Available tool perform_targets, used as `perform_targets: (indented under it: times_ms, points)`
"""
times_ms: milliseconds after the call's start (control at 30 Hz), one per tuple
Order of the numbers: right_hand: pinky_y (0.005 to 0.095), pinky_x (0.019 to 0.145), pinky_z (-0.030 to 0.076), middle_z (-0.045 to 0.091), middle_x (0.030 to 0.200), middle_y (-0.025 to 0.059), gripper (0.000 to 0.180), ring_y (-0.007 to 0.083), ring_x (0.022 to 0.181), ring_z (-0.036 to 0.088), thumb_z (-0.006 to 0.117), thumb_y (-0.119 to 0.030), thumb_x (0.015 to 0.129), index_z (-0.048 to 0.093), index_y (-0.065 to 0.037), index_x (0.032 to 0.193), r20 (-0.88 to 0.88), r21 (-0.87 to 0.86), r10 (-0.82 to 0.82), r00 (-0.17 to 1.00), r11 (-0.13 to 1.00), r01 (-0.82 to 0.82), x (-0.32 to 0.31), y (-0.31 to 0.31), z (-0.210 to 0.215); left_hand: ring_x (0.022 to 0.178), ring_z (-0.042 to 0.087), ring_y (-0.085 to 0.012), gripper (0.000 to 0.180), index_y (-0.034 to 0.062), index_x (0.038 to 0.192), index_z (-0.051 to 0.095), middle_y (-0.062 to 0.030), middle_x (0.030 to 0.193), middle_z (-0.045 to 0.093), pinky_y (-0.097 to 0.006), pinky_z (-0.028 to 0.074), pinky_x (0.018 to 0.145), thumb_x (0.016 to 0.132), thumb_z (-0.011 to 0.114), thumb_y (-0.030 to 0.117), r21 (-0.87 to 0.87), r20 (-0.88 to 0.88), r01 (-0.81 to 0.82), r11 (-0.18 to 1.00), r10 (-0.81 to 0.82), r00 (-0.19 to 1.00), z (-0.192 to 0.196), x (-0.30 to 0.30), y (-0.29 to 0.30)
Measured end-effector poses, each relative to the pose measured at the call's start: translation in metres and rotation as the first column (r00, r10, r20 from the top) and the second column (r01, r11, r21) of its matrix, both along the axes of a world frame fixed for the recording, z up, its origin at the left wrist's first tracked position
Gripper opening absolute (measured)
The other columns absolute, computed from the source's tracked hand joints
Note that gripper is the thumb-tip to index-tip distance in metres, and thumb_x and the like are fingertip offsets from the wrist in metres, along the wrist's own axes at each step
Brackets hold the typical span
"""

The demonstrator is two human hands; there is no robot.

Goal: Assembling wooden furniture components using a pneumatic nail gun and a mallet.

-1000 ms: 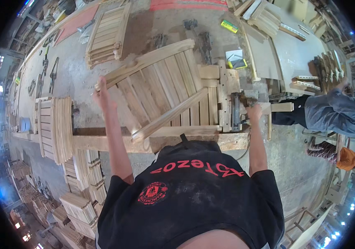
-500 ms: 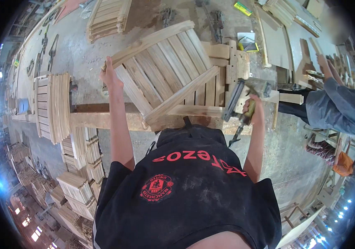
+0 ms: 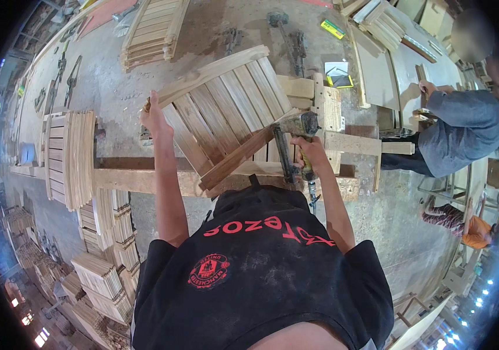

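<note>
A slatted wooden panel (image 3: 221, 113) is held at a slant over the workbench, its far edge raised toward the upper right. My left hand (image 3: 157, 121) is closed round the left end of its far rail. In my right hand (image 3: 313, 153) is a nail gun (image 3: 307, 124), gripped by its handle. The gun's long dark magazine lies close to the right end of the panel's near rail (image 3: 241, 153); whether it touches the wood I cannot tell. Beneath the panel, more slats show on the bench's wooden jig (image 3: 327, 107).
To the left stands a stack of slatted panels (image 3: 71, 157), with another stack (image 3: 155, 32) beyond the bench. Clamps (image 3: 297, 49) and a yellow-and-white box (image 3: 338, 74) lie on the far surface. On the right, a co-worker in grey (image 3: 459, 128) handles wood.
My right hand has brought the nail gun leftward, in to the panel's near right corner. My left hand keeps its hold on the rail. The co-worker's arms have shifted.
</note>
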State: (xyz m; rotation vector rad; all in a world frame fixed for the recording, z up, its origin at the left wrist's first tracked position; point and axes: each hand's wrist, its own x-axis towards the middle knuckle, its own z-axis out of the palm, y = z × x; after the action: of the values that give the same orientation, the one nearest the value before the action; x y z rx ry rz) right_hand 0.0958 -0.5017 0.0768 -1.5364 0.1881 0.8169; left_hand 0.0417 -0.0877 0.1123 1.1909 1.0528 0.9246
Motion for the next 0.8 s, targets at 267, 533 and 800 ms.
perform_targets:
  times_ms: [267, 533, 800]
  points:
    - [0.0328, 0.035, 0.037, 0.049, 0.05, 0.0048, 0.02, 0.0158, 0.035, 0.047, 0.067, -0.019, 0.084, 0.059, -0.001, 0.084, -0.02, -0.044, -0.01, 1.0, 0.999, 0.01, 0.001, 0.001, -0.003, 0.087, 0.054, -0.0139, 0.025, 0.0073, 0.083, 0.064, -0.0026, 0.089, 0.063, -0.034, 0.043, 0.083, 0.086, 0.074, 0.029, -0.095, 0.031, 0.029, 0.995, -0.026, 0.999, 0.008, 0.009, -0.004]
    - [0.0316, 0.035, 0.038, 0.05, 0.05, 0.0061, 0.02, 0.0162, 0.035, 0.047, 0.066, -0.02, 0.084, 0.06, -0.001, 0.086, -0.022, -0.012, -0.113, 0.993, 0.994, 0.112, 0.003, -0.01, -0.01, 0.09, 0.053, -0.0156, 0.024, 0.0094, 0.087, 0.064, -0.0027, 0.092, 0.062, -0.037, 0.041, 0.088, 0.086, 0.074, 0.031, -0.079, -0.041, 0.007, 0.997, -0.01, 0.999, 0.011, 0.01, -0.003]
    - [0.0319, 0.033, 0.038, 0.051, 0.052, 0.0066, 0.02, 0.0173, 0.034, 0.047, 0.064, -0.02, 0.087, 0.061, -0.001, 0.083, -0.042, 0.062, -0.237, 0.971, 0.969, 0.239, 0.026, -0.025, -0.025, 0.097, 0.054, -0.0166, 0.027, 0.0083, 0.092, 0.063, -0.0044, 0.097, 0.063, -0.039, 0.04, 0.093, 0.086, 0.073, 0.033, -0.131, -0.042, 0.029, 0.991, -0.034, 0.999, 0.004, 0.007, 0.001]
